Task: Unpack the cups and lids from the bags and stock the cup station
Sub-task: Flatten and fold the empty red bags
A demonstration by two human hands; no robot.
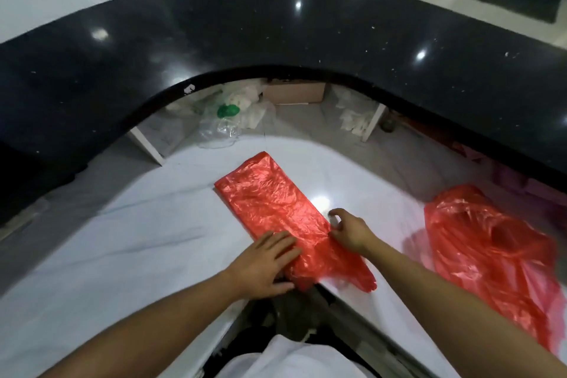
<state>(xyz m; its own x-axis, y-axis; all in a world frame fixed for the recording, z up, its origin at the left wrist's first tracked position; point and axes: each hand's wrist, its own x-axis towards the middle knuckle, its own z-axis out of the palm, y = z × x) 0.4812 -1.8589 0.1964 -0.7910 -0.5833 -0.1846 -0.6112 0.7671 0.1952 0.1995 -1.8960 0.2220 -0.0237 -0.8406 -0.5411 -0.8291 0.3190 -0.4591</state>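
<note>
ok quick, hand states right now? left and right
Left hand: open, pressing flat on the flattened red bag.
Right hand: closed, pinching that bag's edge.

Both forearms bare, reaching fwd from bottom of view, converging toward centre. L hand (267, 264) palm down, fingers straight & close together, thumb out to the side, pressing flat on near end of bag (267, 199). R hand (348, 232) just right of it, wrist bent inward, fingers curled, pinching bag's right edge, index crooked above thumb.
</note>
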